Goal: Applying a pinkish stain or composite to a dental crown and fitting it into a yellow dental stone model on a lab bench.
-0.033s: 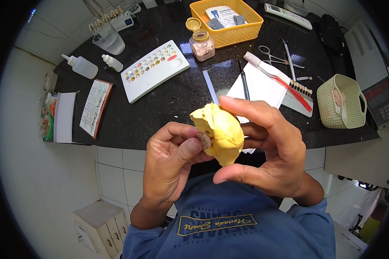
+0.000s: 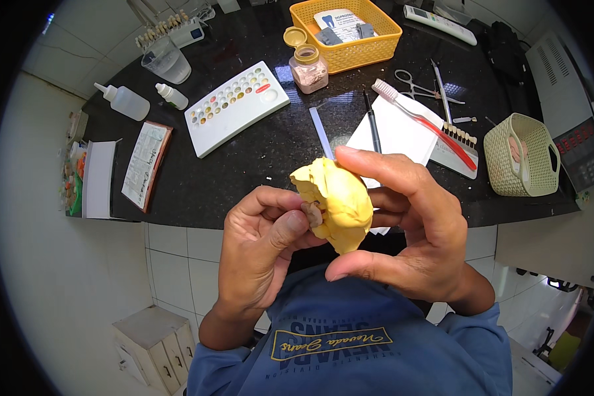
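Note:
My right hand [image 2: 409,218] grips a lumpy yellow putty mould [image 2: 340,204] from above and below, index finger on its top and thumb at its lower edge. My left hand [image 2: 264,244] pinches a small brownish piece [image 2: 311,214] that sits against the mould's left side. Just beyond the mould a lilac-handled instrument [image 2: 318,129] lies on the black counter [image 2: 198,185], beside a black pen-like tool [image 2: 371,119] and white paper [image 2: 366,148].
Around my hands are a palette [image 2: 237,112], bottles [image 2: 122,100], a glass [image 2: 168,59], a powder jar [image 2: 308,72], a yellow basket [image 2: 343,59], red toothbrush [image 2: 445,137], scissors [image 2: 412,86], tooth shade guide [image 2: 452,165], pale basket [image 2: 521,178] and a grey machine [image 2: 554,79].

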Available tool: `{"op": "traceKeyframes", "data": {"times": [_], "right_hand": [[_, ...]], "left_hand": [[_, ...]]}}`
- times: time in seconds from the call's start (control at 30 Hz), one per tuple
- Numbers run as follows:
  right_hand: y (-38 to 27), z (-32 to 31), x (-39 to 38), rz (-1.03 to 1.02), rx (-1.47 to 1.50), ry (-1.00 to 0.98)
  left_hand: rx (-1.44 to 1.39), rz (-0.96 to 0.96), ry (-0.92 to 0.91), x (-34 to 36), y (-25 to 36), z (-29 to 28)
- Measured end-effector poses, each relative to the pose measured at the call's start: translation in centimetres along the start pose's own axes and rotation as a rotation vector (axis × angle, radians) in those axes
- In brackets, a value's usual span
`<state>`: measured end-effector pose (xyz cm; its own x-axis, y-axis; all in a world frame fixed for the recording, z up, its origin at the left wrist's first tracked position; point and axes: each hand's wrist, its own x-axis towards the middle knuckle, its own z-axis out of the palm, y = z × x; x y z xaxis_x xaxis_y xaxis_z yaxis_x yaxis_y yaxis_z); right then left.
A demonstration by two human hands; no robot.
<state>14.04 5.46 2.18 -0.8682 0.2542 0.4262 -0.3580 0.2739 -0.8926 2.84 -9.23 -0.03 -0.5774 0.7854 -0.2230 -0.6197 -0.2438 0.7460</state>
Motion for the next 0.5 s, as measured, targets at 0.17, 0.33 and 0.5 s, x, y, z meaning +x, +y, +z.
{"op": "traceKeyframes", "data": {"times": [0.17,0.33,0.5], "right_hand": [[0.02,-0.11,-0.08,-0.005,-0.004,0.004],[0.23,-0.17,0.08,-0.022,-0.019,0.008],[0.13,-0.21,-0.07,-0.004,-0.009,0.004]], "left_hand": [[0.014,-0.004,-0.019,0.15,0.18,0.13],[0.027,-0.031,-0.038,0.70,0.59,0.36],[0.047,-0.024,-0.033,0.56,0.78,0.65]]}}
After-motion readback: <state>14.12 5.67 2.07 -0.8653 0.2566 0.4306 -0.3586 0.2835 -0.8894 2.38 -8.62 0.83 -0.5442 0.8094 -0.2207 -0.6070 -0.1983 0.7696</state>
